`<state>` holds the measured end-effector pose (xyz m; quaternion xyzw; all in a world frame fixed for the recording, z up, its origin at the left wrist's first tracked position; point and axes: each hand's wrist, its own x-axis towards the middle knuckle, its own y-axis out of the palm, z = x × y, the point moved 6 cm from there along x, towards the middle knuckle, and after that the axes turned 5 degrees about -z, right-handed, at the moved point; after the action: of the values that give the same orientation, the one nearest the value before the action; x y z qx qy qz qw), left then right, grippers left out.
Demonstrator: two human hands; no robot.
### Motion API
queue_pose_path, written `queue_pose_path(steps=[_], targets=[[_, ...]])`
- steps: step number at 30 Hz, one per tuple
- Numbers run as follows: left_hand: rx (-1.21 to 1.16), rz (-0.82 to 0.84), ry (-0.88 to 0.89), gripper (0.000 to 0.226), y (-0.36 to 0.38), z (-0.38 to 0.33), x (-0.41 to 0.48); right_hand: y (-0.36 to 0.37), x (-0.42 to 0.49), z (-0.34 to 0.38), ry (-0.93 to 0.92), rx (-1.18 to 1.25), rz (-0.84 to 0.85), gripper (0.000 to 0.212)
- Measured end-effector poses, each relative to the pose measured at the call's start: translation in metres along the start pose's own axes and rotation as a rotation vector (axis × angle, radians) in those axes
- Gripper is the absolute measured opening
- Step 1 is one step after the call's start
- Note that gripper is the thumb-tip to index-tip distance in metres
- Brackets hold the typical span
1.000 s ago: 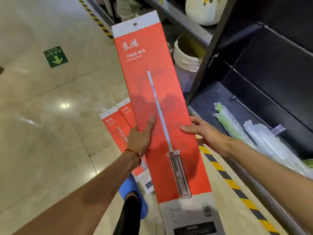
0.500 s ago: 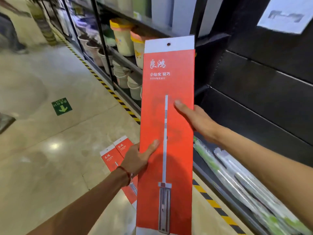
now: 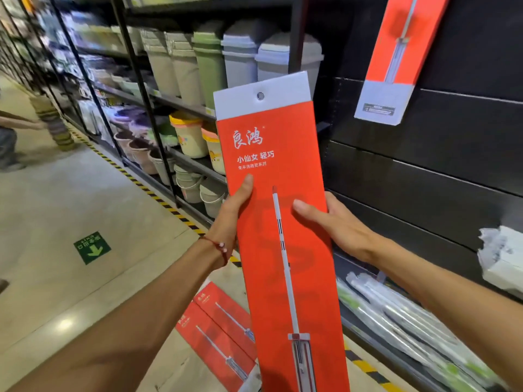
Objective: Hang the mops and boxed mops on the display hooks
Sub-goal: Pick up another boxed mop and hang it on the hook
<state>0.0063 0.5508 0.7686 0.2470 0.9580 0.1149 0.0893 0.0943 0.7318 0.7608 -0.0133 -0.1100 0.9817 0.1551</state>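
Left hand (image 3: 230,219) and right hand (image 3: 339,226) both gripped the red boxed mop (image 3: 278,278) at mid-height, thumbs on its front face. Box stood near-upright, slightly tilted, in front of the black display panel (image 3: 424,179), hang hole (image 3: 260,95) at top, not yet hung. Second boxed mop (image 3: 396,52) hung on the panel, far upper right. Two boxes (image 3: 220,335) lay on the floor (image 3: 85,193), near left. Wrapped mops (image 3: 410,321) lay on the bottom shelf (image 3: 376,346), right.

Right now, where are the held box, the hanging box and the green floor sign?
held box (image 3: 294,142), head view, its red front.
hanging box (image 3: 418,38), head view, its red part.
green floor sign (image 3: 94,251), head view, its arrow.
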Motion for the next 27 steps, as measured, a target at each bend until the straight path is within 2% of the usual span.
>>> queue_pose_path(steps=[3, 5, 10, 15, 21, 25, 27], targets=[[-0.066, -0.001, 0.046, 0.076, 0.02, -0.022, 0.005, -0.014, -0.006, 0.025, -0.009, 0.033, 0.025, 0.085], [-0.067, -0.015, 0.106, 0.085, 0.032, -0.037, 0.011, -0.026, -0.007, 0.038, -0.016, 0.035, 0.02, 0.086], [0.001, -0.028, 0.24, 0.066, 0.065, -0.073, 0.024, -0.063, -0.007, 0.068, -0.015, -0.009, 0.01, 0.096], [0.09, -0.005, 0.338, 0.05, 0.111, -0.105, 0.044, -0.117, 0.002, 0.108, -0.112, 0.006, -0.05, 0.088], [0.126, 0.073, 0.31, 0.058, 0.164, -0.125, 0.073, -0.19, 0.026, 0.167, -0.344, 0.061, -0.221, 0.08], [0.139, 0.112, 0.284, 0.08, 0.191, -0.135, 0.102, -0.226, 0.05, 0.198, -0.444, 0.031, -0.361, 0.077], [0.152, 0.133, 0.277, 0.081, 0.203, -0.141, 0.12, -0.242, 0.065, 0.211, -0.491, 0.027, -0.451, 0.084]])
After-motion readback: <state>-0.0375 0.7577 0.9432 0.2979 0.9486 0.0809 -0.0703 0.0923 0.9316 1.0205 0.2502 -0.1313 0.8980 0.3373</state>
